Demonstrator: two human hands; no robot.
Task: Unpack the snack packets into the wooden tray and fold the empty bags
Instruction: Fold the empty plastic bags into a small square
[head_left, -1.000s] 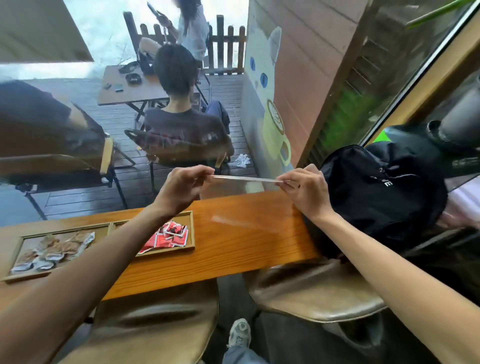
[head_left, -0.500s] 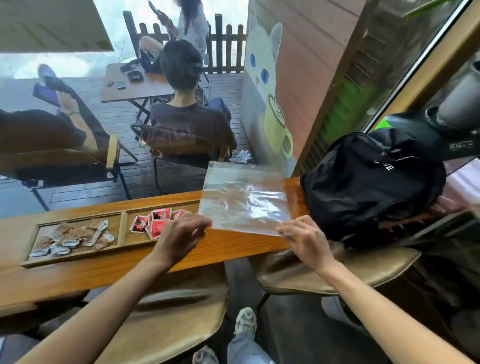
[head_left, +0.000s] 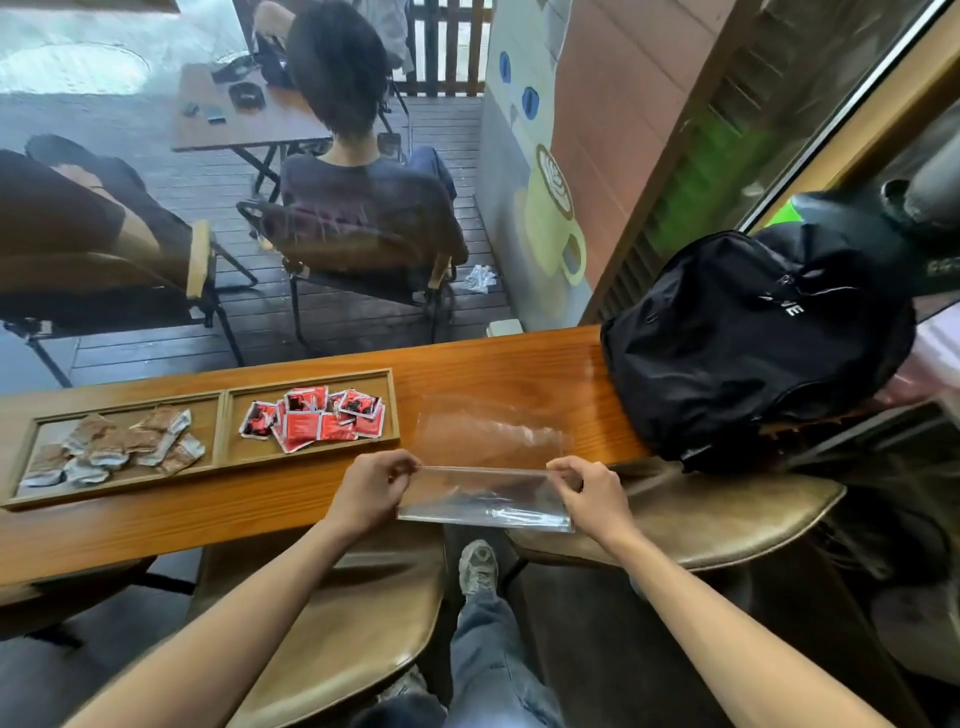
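An empty clear plastic bag (head_left: 485, 447) lies on the wooden counter (head_left: 519, 364), to the right of the tray. My left hand (head_left: 371, 486) pinches its near left corner and my right hand (head_left: 587, 491) pinches its near right corner, with the near edge lifted and partly doubled over. The two-part wooden tray (head_left: 223, 415) sits at the left. Its left compartment holds several brown packets (head_left: 119, 447). Its right compartment holds several red packets (head_left: 317, 418).
A black backpack (head_left: 753, 338) rests on the counter's right end, close to the bag. Two brown padded stools (head_left: 343, 613) stand below the counter's near edge. Behind the window glass a person sits on a chair at an outdoor table.
The bag was held up in the air, then laid flat on the counter. Now both hands have taken its near edge and lifted it over.
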